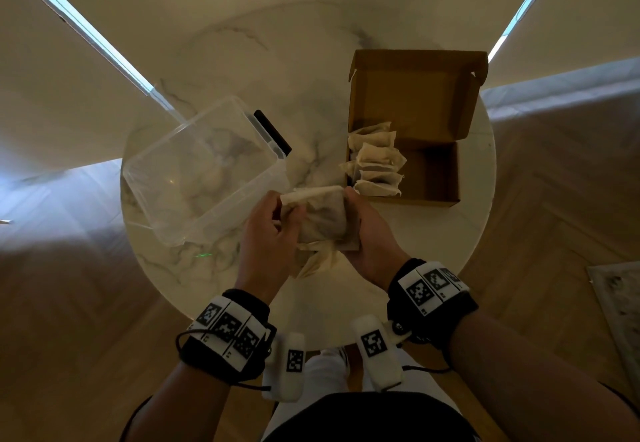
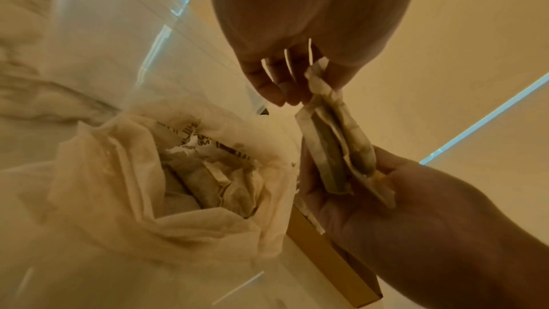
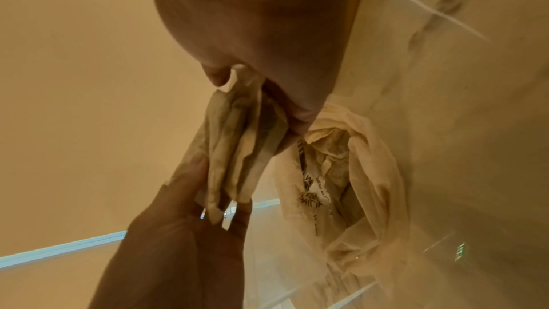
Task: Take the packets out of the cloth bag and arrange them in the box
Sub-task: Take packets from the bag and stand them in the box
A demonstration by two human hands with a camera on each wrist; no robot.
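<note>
A small stack of pale paper packets (image 1: 322,216) is held just above the table, in front of the cardboard box (image 1: 433,171). My left hand (image 1: 277,227) pinches the stack's left end, and my right hand (image 1: 360,230) grips its right end. In the left wrist view the packets (image 2: 335,156) lie in the right palm. The cloth bag (image 2: 178,185) lies open under the hands with more packets inside; only a bit of the bag (image 1: 318,261) shows in the head view. Several packets (image 1: 375,161) stand in a row in the box's left part.
A clear plastic container (image 1: 194,171) with a black latch (image 1: 273,132) stands tilted at the left of the round marble table (image 1: 277,71). The box's lid (image 1: 415,95) stands open at the back. The box's right part holds nothing.
</note>
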